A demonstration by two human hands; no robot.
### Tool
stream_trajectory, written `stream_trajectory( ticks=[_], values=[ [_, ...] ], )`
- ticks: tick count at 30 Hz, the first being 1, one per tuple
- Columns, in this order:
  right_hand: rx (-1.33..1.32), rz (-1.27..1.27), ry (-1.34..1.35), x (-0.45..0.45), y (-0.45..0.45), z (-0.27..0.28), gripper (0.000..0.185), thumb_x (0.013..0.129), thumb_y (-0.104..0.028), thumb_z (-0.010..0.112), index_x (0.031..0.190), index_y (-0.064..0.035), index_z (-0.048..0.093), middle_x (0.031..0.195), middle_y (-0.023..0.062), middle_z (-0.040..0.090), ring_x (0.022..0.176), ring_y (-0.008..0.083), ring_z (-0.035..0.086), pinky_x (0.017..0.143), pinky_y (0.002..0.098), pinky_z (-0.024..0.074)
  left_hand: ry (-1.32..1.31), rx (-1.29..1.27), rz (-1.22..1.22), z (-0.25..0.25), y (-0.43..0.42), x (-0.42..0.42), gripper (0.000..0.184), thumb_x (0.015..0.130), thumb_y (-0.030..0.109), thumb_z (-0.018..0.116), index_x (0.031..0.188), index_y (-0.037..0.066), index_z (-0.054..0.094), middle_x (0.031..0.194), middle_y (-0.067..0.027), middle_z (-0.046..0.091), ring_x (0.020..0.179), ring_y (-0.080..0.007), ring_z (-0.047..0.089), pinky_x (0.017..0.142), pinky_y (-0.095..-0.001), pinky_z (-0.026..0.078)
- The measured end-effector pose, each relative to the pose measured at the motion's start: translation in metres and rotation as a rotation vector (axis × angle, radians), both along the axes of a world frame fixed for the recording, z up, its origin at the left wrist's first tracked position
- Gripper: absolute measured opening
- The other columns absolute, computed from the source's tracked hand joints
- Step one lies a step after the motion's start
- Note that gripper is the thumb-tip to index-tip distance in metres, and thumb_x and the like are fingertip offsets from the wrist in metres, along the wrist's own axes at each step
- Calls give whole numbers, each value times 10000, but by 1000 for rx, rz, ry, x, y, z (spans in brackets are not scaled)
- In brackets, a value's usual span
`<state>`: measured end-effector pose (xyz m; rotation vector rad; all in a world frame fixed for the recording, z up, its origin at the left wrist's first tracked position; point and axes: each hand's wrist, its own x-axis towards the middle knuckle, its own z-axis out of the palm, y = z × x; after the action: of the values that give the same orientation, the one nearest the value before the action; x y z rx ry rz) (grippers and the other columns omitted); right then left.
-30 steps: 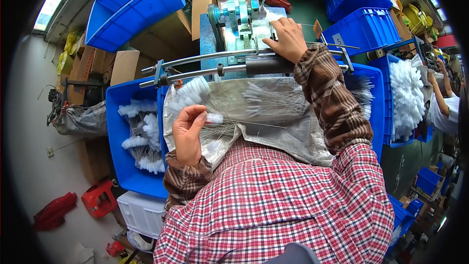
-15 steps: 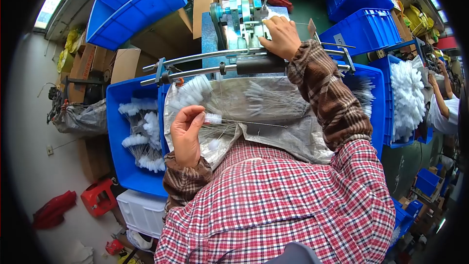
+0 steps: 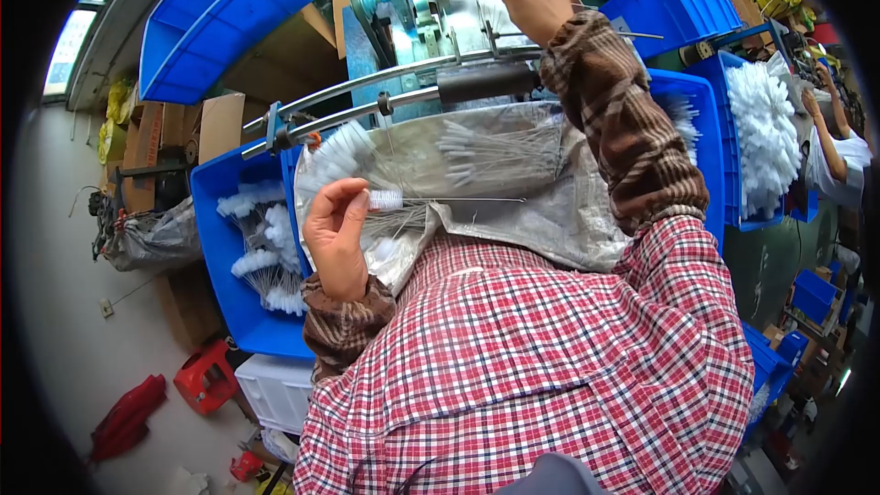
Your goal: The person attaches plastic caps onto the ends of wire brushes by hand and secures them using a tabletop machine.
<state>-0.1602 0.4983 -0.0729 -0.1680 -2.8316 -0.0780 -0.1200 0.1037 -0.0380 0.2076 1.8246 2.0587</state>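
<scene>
My left hand (image 3: 337,234) pinches the white bristle end of a wire brush (image 3: 386,200), whose thin stem points right above a grey cloth (image 3: 513,220). Bundles of brushes (image 3: 500,148) with fine wire stems lie on that cloth, and more white-tipped ones (image 3: 336,152) rest at its upper left. My right hand (image 3: 534,2) is at the right side of a teal machine (image 3: 420,9), its fingers curled; whatever they hold is too small to make out. A metal rail with a black roller (image 3: 486,82) crosses between machine and cloth.
Blue bins with white brushes stand at left (image 3: 240,325) and right (image 3: 731,192). An empty-looking blue crate (image 3: 220,27) is at the upper left, another (image 3: 678,14) at the upper right. Another person's arms (image 3: 828,133) show at the far right. A red stool (image 3: 206,376) stands lower left.
The view has shifted, so the machine sits higher in it. My right hand has moved away from the machine's middle to its right side. My left hand still holds the brush.
</scene>
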Motion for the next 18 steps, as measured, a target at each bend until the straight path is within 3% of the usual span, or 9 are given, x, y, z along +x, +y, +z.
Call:
stream_trajectory(
  ticks=[3, 5, 7, 10, 12, 15, 16, 18],
  values=[
    [-49, 128, 175, 37, -30, 31, 86, 824, -57, 570, 870, -74, 640, 790, 99, 630, 795, 295, 626, 698, 403, 501, -6, -22, -8, -2, 1, 3, 143, 903, -20, 626, 1045, -11, 645, 964, -48, 654, 866, -103, 604, 781, -244, 496],
    [-149, 210, 149, 69, -67, 42, 84, 742, -35, 575, 792, -81, 625, 769, 80, 630, 749, 280, 632, 683, 406, 514, -12, -31, -25, -4, 6, 4, 141, 906, -16, 625, 1045, -9, 646, 966, -45, 653, 867, -102, 603, 780, -243, 496],
    [-318, 270, 127, 99, -97, 17, 83, 731, -51, 590, 797, -96, 612, 774, 78, 611, 772, 265, 633, 668, 403, 505, -5, -120, -105, -4, 13, 5, 114, 918, -7, 606, 1027, -16, 635, 960, -38, 636, 870, -106, 600, 790, -256, 506],
    [-298, 189, -158, 126, -113, -26, 89, 716, -104, 624, 803, -91, 611, 750, 86, 604, 766, 268, 640, 682, 409, 504, 39, -166, -174, -2, 29, 13, 111, 917, -27, 587, 1019, -17, 628, 971, -39, 618, 870, -113, 599, 804, -254, 502],
    [-379, 122, -90, 133, -121, -36, 54, 733, -117, 609, 778, -86, 607, 734, 90, 606, 749, 281, 643, 661, 420, 510, 103, -220, -213, -9, 33, 16, 119, 911, -44, 579, 1019, -18, 625, 973, -38, 607, 877, -116, 594, 809, -247, 492],
    [-808, 279, 123, 133, -144, -16, 130, 769, -141, 627, 879, -75, 651, 782, 126, 633, 766, 328, 629, 674, 440, 496, 228, -261, -216, -16, 36, 20, 126, 905, -59, 574, 1016, -23, 619, 978, -39, 583, 893, -114, 573, 818, -243, 476],
    [-982, 323, 71, 134, -154, -3, 150, 836, -168, 621, 935, -63, 661, 837, 144, 652, 789, 347, 630, 691, 439, 499, 232, -277, -206, -19, 38, 21, 121, 902, -62, 574, 1008, -22, 617, 983, -39, 573, 894, -113, 562, 820, -243, 471],
    [-1303, 394, 26, 133, -174, 14, 174, 832, -204, 652, 945, -74, 679, 809, 139, 675, 743, 344, 642, 661, 416, 501, 257, -237, -207, -19, 41, 22, 110, 919, -43, 574, 1022, -19, 607, 976, -46, 584, 896, -113, 572, 817, -244, 476]
  ],
)
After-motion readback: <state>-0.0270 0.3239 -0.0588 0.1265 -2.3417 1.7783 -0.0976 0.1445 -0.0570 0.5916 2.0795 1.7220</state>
